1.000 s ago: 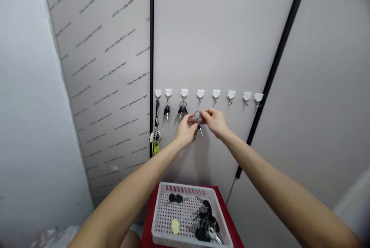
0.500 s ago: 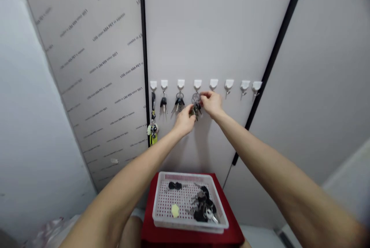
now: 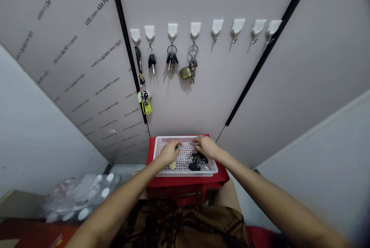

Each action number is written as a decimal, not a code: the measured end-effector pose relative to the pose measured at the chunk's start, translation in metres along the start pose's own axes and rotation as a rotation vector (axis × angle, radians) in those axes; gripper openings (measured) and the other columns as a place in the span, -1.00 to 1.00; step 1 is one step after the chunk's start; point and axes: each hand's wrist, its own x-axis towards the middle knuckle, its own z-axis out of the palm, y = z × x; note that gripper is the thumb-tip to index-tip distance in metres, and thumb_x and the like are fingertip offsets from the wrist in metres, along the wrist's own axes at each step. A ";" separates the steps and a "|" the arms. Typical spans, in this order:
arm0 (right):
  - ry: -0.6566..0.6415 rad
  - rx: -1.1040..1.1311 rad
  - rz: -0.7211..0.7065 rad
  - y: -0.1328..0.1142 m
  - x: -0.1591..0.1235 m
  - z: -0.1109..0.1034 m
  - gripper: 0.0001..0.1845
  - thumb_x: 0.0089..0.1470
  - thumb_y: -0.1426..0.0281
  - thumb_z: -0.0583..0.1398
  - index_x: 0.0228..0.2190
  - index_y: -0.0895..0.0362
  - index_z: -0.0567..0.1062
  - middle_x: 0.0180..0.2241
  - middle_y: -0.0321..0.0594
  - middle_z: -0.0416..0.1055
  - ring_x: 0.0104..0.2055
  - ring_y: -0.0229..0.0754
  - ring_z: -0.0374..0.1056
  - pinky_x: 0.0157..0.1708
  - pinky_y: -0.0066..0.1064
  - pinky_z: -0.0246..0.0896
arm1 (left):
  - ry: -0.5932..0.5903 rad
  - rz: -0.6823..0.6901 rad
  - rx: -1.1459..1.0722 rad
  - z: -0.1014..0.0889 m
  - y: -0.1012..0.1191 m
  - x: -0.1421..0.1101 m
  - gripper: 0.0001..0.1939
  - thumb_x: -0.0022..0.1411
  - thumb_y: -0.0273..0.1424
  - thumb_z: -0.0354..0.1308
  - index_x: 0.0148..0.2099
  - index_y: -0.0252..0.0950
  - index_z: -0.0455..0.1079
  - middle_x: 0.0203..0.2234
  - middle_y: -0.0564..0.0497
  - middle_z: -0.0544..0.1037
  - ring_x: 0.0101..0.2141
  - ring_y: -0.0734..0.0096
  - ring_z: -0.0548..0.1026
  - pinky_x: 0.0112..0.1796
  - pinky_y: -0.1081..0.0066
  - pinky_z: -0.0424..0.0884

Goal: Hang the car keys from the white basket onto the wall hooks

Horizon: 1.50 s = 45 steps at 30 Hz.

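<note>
My left hand point(image 3: 170, 152) is down in the white plastic basket point(image 3: 185, 174), fingers pinched around a dark bit of what looks like a black-headed key point(image 3: 178, 146). At the basket's far right side, my right hand point(image 3: 207, 147) has its fingers curled in; what they hold, if anything, is hidden. Just below it lies a heap of black-headed and metal keys point(image 3: 199, 162). A pale yellow paper scrap point(image 3: 172, 165) rests near my left wrist. On the wall, a key ring with a greenish fob point(image 3: 185, 72) hangs from the fourth hook point(image 3: 195, 30) from the left.
Key bunches point(image 3: 172, 62) and a lanyard with a yellow-green tag point(image 3: 147, 107) hang from hooks to the left. Several bare hooks point(image 3: 237, 28) continue to the right. The basket stands on a red stool point(image 3: 185, 181). Plastic-wrapped bottles point(image 3: 83, 198) sit at lower left.
Both hands have left the key ring, which now hangs on the fourth hook with its fob showing. They have moved down into the basket, and the view has tilted downward.
</note>
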 end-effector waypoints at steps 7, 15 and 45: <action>-0.114 -0.057 -0.111 -0.009 -0.003 0.005 -0.72 -0.22 0.45 0.02 -0.36 0.18 0.37 -0.29 -0.11 0.31 -0.25 -0.19 0.20 -0.28 -0.47 0.02 | 0.063 -0.052 0.230 0.000 -0.004 0.000 -0.67 -0.10 -0.54 -0.07 -0.20 -0.35 0.23 -0.26 -0.11 0.33 -0.20 0.30 0.23 -0.20 0.35 0.13; -0.037 0.045 -0.111 -0.030 0.003 0.023 -0.70 -0.21 0.46 0.03 -0.31 0.18 0.33 -0.32 -0.14 0.31 -0.26 -0.21 0.19 -0.29 -0.47 0.01 | 0.020 -0.128 0.032 -0.004 -0.015 0.004 -0.75 -0.16 -0.59 -0.05 -0.33 -0.33 0.28 -0.52 0.02 0.39 -0.44 0.47 0.31 -0.37 0.47 0.21; 0.811 1.102 -0.004 -0.024 0.066 -0.222 -0.91 -0.26 0.43 0.08 -0.65 0.21 0.24 -0.75 -0.41 0.20 -0.72 -0.45 0.14 -0.69 -0.59 0.12 | 0.451 0.441 -0.543 -0.137 0.158 0.114 -0.58 -0.08 -0.57 -0.04 -0.09 -0.32 0.10 -0.21 -0.06 0.32 -0.26 0.46 0.32 -0.19 0.39 0.21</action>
